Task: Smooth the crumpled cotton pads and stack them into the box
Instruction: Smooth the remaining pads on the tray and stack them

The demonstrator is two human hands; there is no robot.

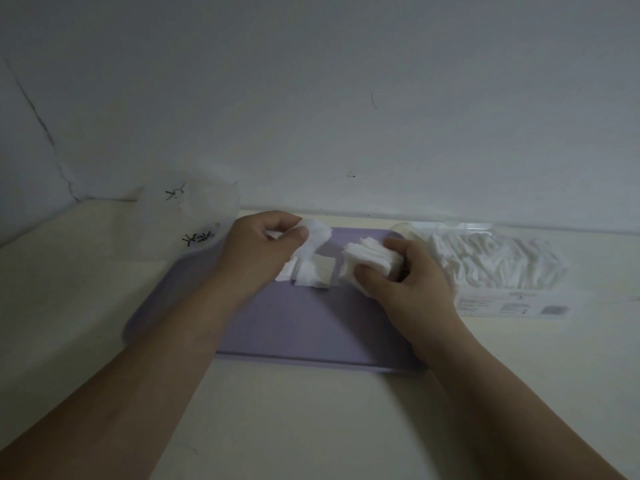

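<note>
Head cam looking down: two hands over one purple mat (304, 323) on the table (311, 427). The left hand (263, 247) has its grip pinched on one crumpled pad (317, 237), thumb and fingers curled round it, held just above the mat near its far edge. The right hand (408, 275) has its grip wrapped round one stack of pads (372, 258), too blurry to count the layers. Below the two hands a few loose pads (311, 271) lie on the mat, maybe two or three, can't tell exactly. One clear box (495, 261) sits just off the mat's right edge, close to the wall (346, 98), with white pads packed inside. One plastic bag (187, 216) sits at the mat's far-left corner. The near half of the mat is open surface, crossed only by the forearms (194, 341).
</note>
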